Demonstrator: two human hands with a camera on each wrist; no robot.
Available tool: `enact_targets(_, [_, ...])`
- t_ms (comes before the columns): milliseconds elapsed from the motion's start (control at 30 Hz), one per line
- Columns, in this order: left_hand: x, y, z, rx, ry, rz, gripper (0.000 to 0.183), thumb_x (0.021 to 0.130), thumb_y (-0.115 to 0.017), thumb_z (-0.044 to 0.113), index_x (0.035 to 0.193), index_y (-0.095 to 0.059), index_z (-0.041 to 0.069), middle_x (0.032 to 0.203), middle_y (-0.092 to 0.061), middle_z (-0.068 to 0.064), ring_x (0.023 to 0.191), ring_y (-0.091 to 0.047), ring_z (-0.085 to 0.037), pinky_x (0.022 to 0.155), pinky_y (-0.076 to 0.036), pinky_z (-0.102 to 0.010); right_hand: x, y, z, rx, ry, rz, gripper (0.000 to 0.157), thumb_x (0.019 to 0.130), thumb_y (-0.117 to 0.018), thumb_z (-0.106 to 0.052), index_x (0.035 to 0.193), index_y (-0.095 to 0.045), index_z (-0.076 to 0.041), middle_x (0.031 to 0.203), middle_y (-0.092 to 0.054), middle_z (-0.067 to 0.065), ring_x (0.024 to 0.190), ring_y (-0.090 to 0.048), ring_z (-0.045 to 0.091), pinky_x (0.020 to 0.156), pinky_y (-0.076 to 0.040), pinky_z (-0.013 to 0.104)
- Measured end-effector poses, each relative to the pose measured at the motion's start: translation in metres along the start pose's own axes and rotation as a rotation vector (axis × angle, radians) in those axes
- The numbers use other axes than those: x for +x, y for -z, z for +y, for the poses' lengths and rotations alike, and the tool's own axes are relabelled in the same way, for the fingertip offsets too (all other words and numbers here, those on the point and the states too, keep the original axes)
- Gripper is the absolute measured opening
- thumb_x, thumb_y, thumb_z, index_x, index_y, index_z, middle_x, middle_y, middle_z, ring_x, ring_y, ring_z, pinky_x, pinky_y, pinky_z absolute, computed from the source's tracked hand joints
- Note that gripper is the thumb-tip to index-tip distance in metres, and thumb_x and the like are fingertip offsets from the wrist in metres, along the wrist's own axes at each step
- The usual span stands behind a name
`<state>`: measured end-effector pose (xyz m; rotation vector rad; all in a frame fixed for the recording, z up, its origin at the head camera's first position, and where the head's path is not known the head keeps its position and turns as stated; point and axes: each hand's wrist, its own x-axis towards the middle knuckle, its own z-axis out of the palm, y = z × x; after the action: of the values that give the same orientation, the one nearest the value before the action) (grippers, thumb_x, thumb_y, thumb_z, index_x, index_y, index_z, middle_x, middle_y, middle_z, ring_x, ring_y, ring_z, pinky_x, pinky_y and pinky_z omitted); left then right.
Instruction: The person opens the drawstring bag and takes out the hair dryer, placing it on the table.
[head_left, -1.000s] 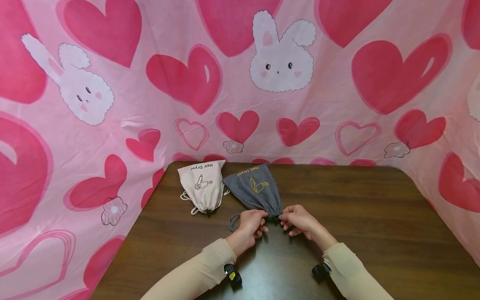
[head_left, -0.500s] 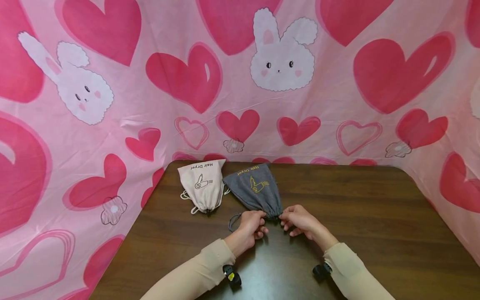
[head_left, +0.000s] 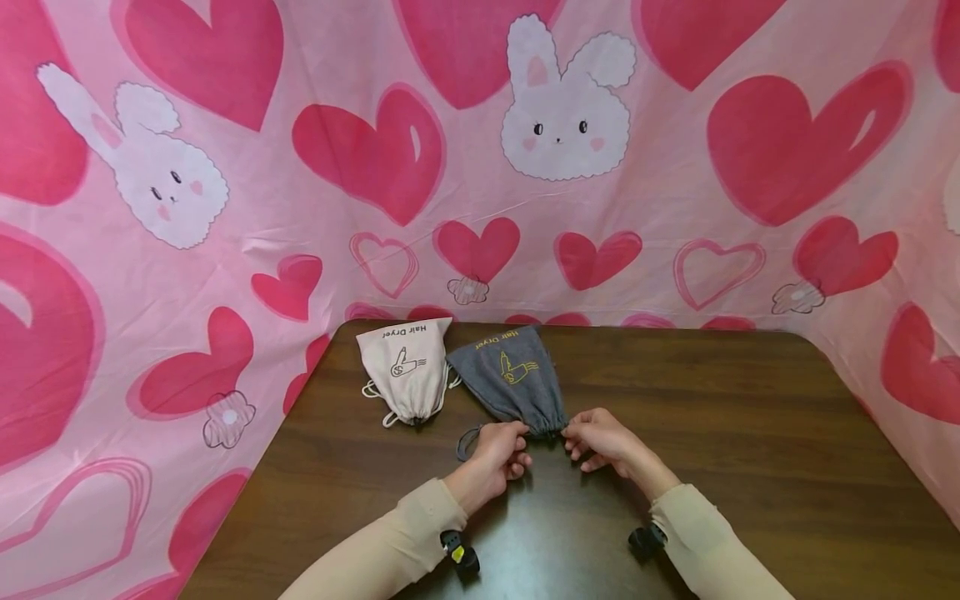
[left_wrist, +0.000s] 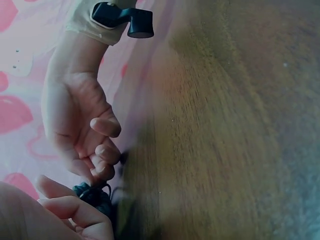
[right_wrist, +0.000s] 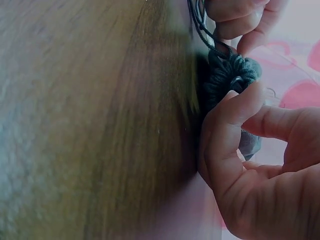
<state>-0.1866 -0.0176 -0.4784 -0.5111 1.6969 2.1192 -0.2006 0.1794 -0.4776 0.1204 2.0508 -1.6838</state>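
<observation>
A dark grey drawstring bag (head_left: pixel 513 375) lies on the table with yellow "Hair Dryer" lettering and a dryer drawing, upside down to me. Its gathered mouth (right_wrist: pixel 230 75) faces me, bunched into tight folds. At the left side of that mouth my left hand (head_left: pixel 495 458) pinches the cloth between thumb and forefinger. My right hand (head_left: pixel 603 442) pinches the right side the same way, its other fingers loosely bent. A loop of grey cord (head_left: pixel 468 443) sticks out beside the left hand. Whether the fingers also hold cord cannot be told.
A cream drawstring bag (head_left: pixel 405 371) with matching dark print lies just left of the grey one, its white cords loose at the sides. Brown wood table (head_left: pixel 712 408) extends to the right. Pink heart-and-rabbit cloth (head_left: pixel 480 192) hangs behind and at both sides.
Both hands have drifted slightly apart, the left one leftward and the right one rightward. The grey bag's mouth looks a little wider between them. The cream bag stays put.
</observation>
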Motion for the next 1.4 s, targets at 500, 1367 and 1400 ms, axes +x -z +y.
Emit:
enact_targets(500, [0.001, -0.009, -0.015, 0.106, -0.125, 0.030, 0.038, 0.086, -0.072, -0.001, 0.118, -0.053, 0.004, 0.062, -0.049, 0.001, 0.042, -0.050, -0.007, 0.040, -0.034, -0.017, 0.002, -0.004, -0.001, -0.019, 0.053, 0.041, 0.023, 0.096, -0.070, -0.007, 0.110, -0.053, 0.001, 0.089, -0.062, 0.013, 0.065, -0.061, 0.019, 0.047, -0.053, 0.028])
enact_targets(1367, [0.002, -0.018, -0.017, 0.000, -0.094, 0.048, 0.025, 0.102, -0.063, 0.004, 0.124, -0.053, -0.001, 0.066, -0.045, -0.003, 0.042, -0.047, -0.009, 0.040, -0.031, -0.016, 0.003, -0.008, -0.003, -0.037, 0.041, 0.037, 0.013, 0.102, -0.067, -0.011, 0.098, -0.059, -0.001, 0.083, -0.063, 0.010, 0.061, -0.059, 0.016, 0.046, -0.051, 0.026])
enact_targets(1400, [0.001, -0.017, -0.017, 0.000, -0.090, 0.052, 0.026, 0.103, -0.062, 0.004, 0.126, -0.052, -0.002, 0.066, -0.045, -0.003, 0.043, -0.047, -0.009, 0.040, -0.031, -0.017, 0.002, -0.009, -0.002, -0.040, 0.039, 0.037, 0.013, 0.102, -0.066, -0.011, 0.098, -0.059, -0.001, 0.083, -0.063, 0.010, 0.060, -0.059, 0.016, 0.046, -0.051, 0.026])
